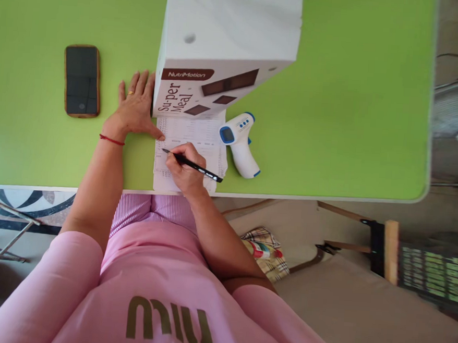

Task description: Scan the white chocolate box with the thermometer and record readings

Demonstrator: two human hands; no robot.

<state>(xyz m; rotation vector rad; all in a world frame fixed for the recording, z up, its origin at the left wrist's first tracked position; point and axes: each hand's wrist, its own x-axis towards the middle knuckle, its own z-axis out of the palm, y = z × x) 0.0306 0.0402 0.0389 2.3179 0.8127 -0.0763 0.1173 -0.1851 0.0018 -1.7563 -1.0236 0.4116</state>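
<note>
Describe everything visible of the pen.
The black pen is slim, seemingly plastic, with pale markings toward its back end and a front narrowing to a point. The right hand grips it near the front. It slants over the papers, tip toward the picture's left and slightly up. Whether the tip touches the paper cannot be told.

A white box [231,30] bore the brand "NutriMotion" in pale letters on a brown band [187,74], with "Super Meal" in larger brown letters below. Dark gold letters on the pink shirt [167,271] spelled "miu". Lettering on the papers [192,130], the pen [207,171] and a dark panel [433,274] at the right was too small or blurred to read.
</note>
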